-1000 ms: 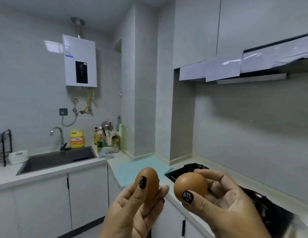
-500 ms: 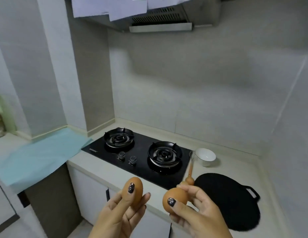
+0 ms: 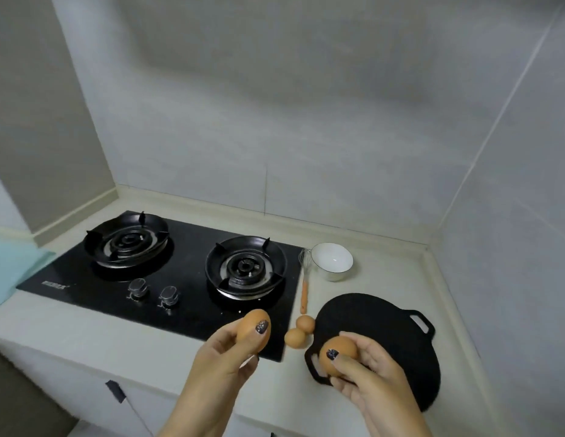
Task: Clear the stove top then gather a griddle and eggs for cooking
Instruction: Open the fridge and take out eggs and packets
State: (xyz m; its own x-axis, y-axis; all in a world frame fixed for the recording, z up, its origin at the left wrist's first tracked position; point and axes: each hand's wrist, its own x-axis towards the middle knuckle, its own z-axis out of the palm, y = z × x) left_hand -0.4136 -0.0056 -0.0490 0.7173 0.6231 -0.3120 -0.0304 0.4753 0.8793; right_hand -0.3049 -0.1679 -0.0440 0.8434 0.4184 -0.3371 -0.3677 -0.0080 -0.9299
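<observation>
The pale bench [image 3: 85,335] runs into a tiled corner, with raised edging along the back and right walls and a bare strip along its front edge. Set into it, the black stove top [image 3: 186,279] carries two burners, both with nothing on them, and two knobs near its front. Right of the stove lies the round black griddle [image 3: 385,335], flat on the bench, one loop handle pointing to the back right and the other toward the front left; its front edge lies close to the bench's front edge. Behind it stands a white bowl [image 3: 333,261], its visible inside bare, and just beside the bowl a whisk [image 3: 305,279] with an orange handle lies along the stove's right edge. A blue mat [image 3: 10,269] shows at the far left.

The left hand [image 3: 224,357] grips one brown egg [image 3: 249,326] above the stove's front right corner. The right hand [image 3: 366,376] grips a second egg [image 3: 338,354] over the griddle's near handle. Two loose eggs [image 3: 300,331] rest touching each other in the narrow gap between stove and griddle.
</observation>
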